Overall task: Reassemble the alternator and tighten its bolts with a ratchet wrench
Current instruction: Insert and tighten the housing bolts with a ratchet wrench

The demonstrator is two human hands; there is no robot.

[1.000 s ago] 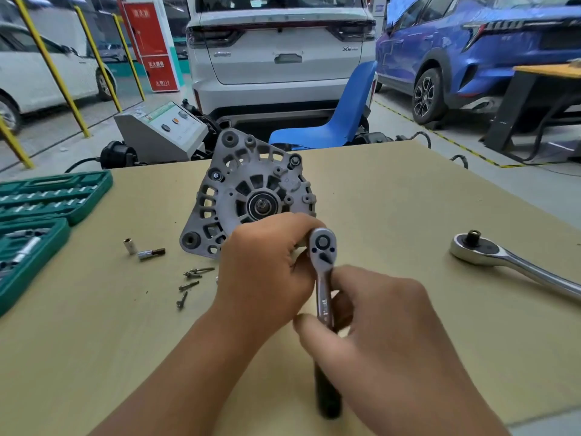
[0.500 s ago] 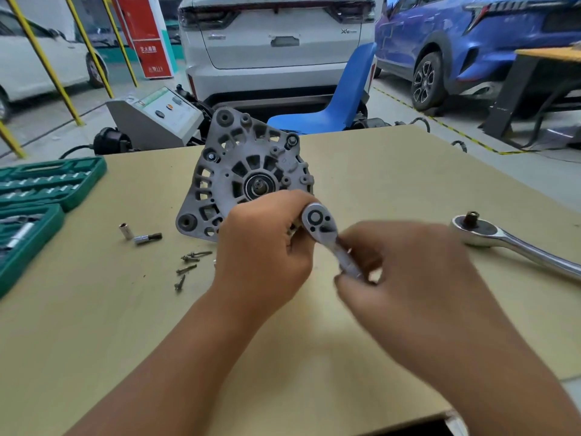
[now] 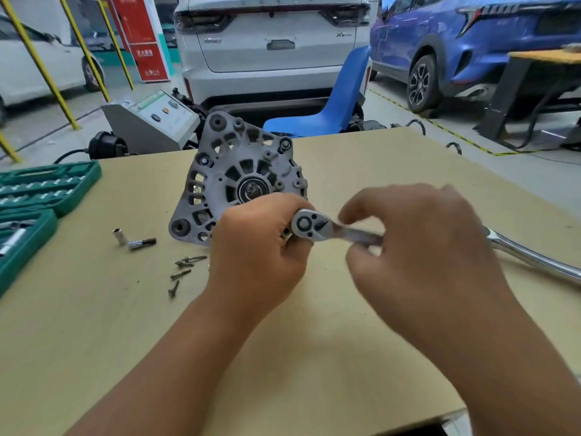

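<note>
Right hand point(image 3: 418, 247): fingers curled round handle of ratchet wrench point(image 3: 330, 229), motion-blurred; exact pinch cannot be told.
Left hand point(image 3: 261, 247): curled at wrench head, steadying it against lower edge of alternator point(image 3: 239, 180); what is held underneath is hidden.
Wrench long axis: roughly horizontal, handle running rightward from head, which sits just left of right hand.
Alternator: stood on edge on table point(image 3: 125, 325), directly beyond left hand.
Loose bolts point(image 3: 182, 272): seen left of left hand, nearer that hand.
Judgement: swing is pivoted at head; right hand supplies arc.
</note>
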